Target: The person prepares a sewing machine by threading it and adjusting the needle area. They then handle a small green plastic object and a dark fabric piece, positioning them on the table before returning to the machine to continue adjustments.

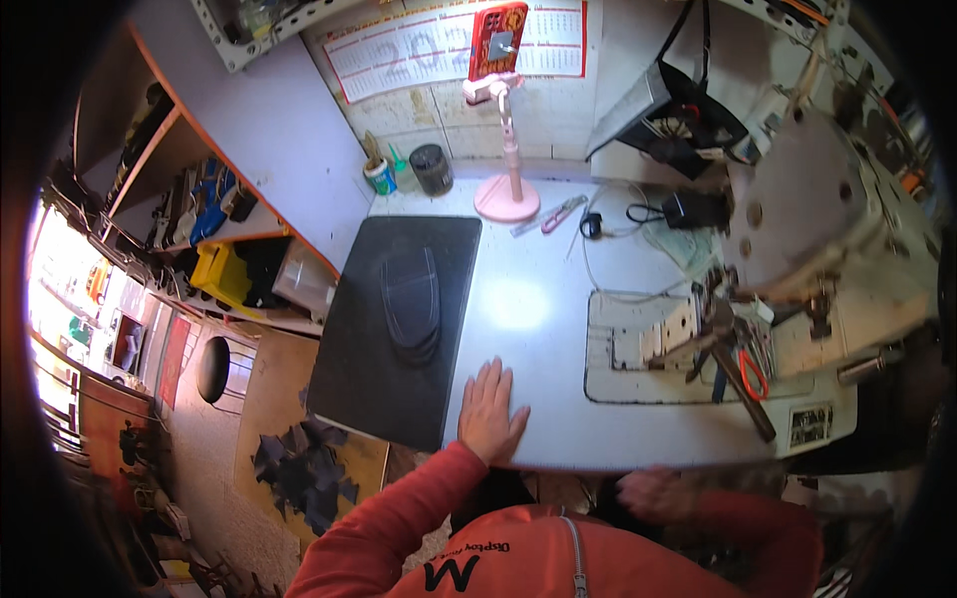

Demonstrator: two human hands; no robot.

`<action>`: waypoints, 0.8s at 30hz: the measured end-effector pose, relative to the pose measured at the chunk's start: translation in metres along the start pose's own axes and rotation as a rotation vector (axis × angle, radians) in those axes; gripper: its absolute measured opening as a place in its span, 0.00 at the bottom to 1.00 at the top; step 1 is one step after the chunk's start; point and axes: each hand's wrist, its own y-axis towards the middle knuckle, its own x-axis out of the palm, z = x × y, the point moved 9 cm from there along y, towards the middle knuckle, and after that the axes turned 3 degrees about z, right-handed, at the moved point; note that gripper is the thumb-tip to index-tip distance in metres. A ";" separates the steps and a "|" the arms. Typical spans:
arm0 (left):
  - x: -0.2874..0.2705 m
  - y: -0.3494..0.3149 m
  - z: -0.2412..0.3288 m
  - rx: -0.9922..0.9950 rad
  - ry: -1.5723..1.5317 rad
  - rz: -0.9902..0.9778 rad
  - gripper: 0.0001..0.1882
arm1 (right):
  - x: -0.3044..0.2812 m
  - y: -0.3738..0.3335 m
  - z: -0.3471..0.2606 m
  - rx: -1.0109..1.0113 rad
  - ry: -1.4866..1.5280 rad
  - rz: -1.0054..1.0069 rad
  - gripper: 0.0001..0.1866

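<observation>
My left hand (489, 411) lies flat on the white sewing table (528, 299), fingers spread, near the front edge and just right of a black mat (359, 379). It holds nothing. A stack of dark curved cut pieces (411, 304) rests on that mat. My right hand (650, 492) is below the table's front edge, close to my red jacket. It is blurred, and I cannot tell whether it holds anything. An industrial sewing machine (807, 214) stands to the right, with its needle area (723, 329) over the metal plate.
A pink phone stand (506, 194) with a red phone stands at the back of the table. Thread snips (560, 214), white cords and a black adapter (693, 209) lie near it. Two pots (431, 169) sit in the corner. Dark fabric scraps (304, 468) cover a board on the left.
</observation>
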 end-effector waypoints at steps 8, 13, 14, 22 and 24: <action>-0.004 -0.006 0.004 0.023 0.001 0.090 0.35 | 0.342 -0.048 0.011 1.058 0.770 -0.934 0.21; -0.004 -0.001 0.003 0.018 0.053 0.023 0.36 | 0.382 -0.045 0.030 0.936 0.777 -1.044 0.22; -0.003 -0.002 0.003 0.001 0.055 -0.011 0.36 | 0.381 -0.039 0.037 0.924 0.778 -1.054 0.22; 0.004 0.006 -0.002 -0.040 0.066 -0.103 0.38 | 0.346 0.013 0.089 0.886 0.789 -1.055 0.22; 0.006 0.005 0.000 -0.029 0.073 -0.113 0.38 | 0.344 0.022 0.093 0.872 0.792 -1.025 0.23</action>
